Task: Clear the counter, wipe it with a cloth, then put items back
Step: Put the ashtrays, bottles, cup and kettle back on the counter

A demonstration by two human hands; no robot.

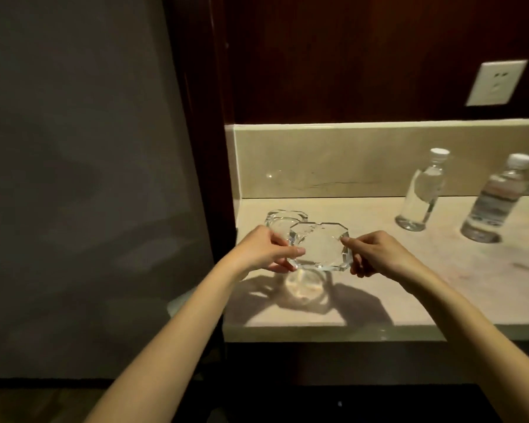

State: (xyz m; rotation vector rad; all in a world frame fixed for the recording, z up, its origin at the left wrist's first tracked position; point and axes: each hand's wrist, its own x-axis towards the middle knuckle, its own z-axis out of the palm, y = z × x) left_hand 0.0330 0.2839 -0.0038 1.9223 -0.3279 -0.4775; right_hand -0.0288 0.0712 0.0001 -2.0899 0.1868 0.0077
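Both grips pinch glass ashtray (319, 251) edges (above counter (440, 270)).

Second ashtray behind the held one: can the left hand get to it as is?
Probably not yet: the left hand and right hand both grip the glass ashtray above the counter. The second ashtray lies just behind, path open.

It looks like a hotel room. Beyond the right hand (376, 254) stand two water bottles (422, 193) on a marble counter (440, 270), under dark wood panelling (348, 56).
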